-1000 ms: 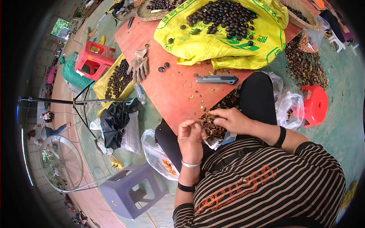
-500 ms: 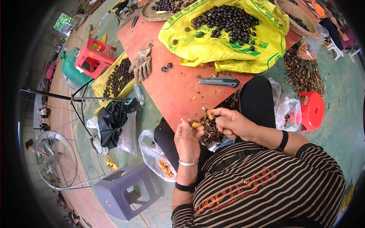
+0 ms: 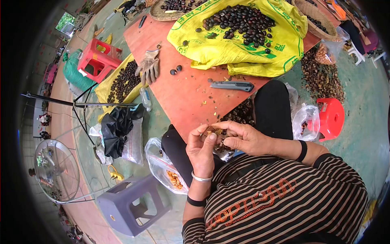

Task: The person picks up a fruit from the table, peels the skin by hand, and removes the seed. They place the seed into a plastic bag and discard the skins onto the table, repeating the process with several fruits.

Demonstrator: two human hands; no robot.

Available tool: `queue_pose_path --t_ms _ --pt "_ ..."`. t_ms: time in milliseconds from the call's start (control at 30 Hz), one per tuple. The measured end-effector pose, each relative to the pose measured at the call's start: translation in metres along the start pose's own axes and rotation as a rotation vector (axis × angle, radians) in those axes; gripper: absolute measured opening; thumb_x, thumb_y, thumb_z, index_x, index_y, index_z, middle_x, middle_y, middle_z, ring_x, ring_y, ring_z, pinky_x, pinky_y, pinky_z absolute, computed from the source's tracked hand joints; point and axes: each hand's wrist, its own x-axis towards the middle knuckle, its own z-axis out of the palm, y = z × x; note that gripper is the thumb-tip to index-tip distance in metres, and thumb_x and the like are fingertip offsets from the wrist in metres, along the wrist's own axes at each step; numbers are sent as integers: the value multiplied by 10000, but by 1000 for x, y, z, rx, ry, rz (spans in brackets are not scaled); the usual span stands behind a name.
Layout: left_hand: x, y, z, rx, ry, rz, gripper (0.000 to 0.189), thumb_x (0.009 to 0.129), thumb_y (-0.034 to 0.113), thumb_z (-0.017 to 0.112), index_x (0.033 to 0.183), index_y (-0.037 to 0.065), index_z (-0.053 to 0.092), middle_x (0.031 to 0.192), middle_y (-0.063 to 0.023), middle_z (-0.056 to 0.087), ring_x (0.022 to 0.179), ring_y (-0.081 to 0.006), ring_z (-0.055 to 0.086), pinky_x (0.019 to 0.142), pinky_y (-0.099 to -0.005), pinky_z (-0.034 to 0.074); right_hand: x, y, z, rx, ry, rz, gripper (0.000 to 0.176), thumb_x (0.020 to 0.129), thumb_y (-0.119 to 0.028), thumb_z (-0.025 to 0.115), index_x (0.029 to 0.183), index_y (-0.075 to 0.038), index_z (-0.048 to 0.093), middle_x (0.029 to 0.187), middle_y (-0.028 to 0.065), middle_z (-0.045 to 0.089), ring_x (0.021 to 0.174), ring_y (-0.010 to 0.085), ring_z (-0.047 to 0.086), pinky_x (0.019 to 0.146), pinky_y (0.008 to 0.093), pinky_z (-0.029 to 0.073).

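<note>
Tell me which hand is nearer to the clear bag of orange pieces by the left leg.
Left. In the picture, the left hand is up and to the right of the bag; the right hand is farther right, beyond the left.

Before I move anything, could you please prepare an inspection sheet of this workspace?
Surface: red-orange board, with scattered crumbs.
Job's things: small brown piece, partly covered; dark nut-like pieces heaped on yellow sack.
Clutter: utility knife and glove lying on the board.
Hands: left hand pinches the small brown piece; right hand close against it, grip partly hidden.
Cables: cannot tell for sure.
Surroundings: red stool at right; grey stool and fan at left.
</note>
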Motion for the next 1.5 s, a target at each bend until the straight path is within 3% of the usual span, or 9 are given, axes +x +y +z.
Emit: queue_pose_path --t_ms 333,733,800,933,1000,1267,1333,1433,1500 --pt "1 -9 -7 136 -80 216 218 778 -43 640 953 23 527 975 -66 534 792 -135 570 665 -265 510 4 11 -2 -114 38 -67 340 904 -106 478 1236 -44 443 832 9 552 737 46 495 655 208 423" --pt "2 -14 -22 191 -44 -94 155 804 -33 610 940 2 545 761 -51 595 669 -115 564 615 -231 470 8 48 -3 -234 116 -3 271 860 -88 504 1119 -12 524 932 71 613 870 114 566 776 267 453" --pt "2 -15 -21 185 -33 -60 164 814 -23 604 963 0 539 816 -65 597 700 -113 563 635 -229 470 8 49 3 -18 173 78 264 852 -90 510 1103 -15 533 943 106 618 887 142 591 777 282 461" --pt "11 -33 -22 552 -21 125 197 871 118 576 993 -25 517 828 -80 599 755 -128 570 698 -251 467 9 37 5 -396 293 -85 269 853 -89 506 1115 -31 528 940 142 613 886 233 629 758 314 484" --pt "11 -30 -25 759 -82 80 194 897 174 528 941 -15 527 778 -120 596 701 -169 586 648 -285 473 11 41 5 -416 277 -141 274 884 -86 489 1152 -29 506 900 78 601 823 103 591 721 260 477" --pt "16 -10 -21 1050 -287 417 197 903 187 475 837 4 510 683 -151 529 608 -314 548 550 -372 434 5 24 -6 -459 118 -110 352 872 -60 480 1224 -56 496 1046 108 612 928 165 617 801 276 479" --pt "14 -7 -20 1017 -351 342 203 902 190 475 861 -4 519 706 -158 542 631 -317 555 570 -356 442 2 29 -11 -446 110 -112 324 858 -110 504 1178 -68 526 1037 152 605 935 248 614 808 310 468" --pt "-5 1 -5 795 -767 57 296 917 226 462 979 -48 554 741 -115 576 687 -151 575 623 -279 455 14 59 -46 -475 379 -134 304 862 -144 494 1149 -58 547 953 122 638 868 185 612 763 303 472" --pt "-1 1 -5 552 -676 -122 298 911 233 483 1010 -39 554 783 -98 581 710 -146 579 639 -269 463 6 46 -66 -225 358 101 349 890 -138 468 1227 -50 479 766 34 578 699 116 546 648 271 458"
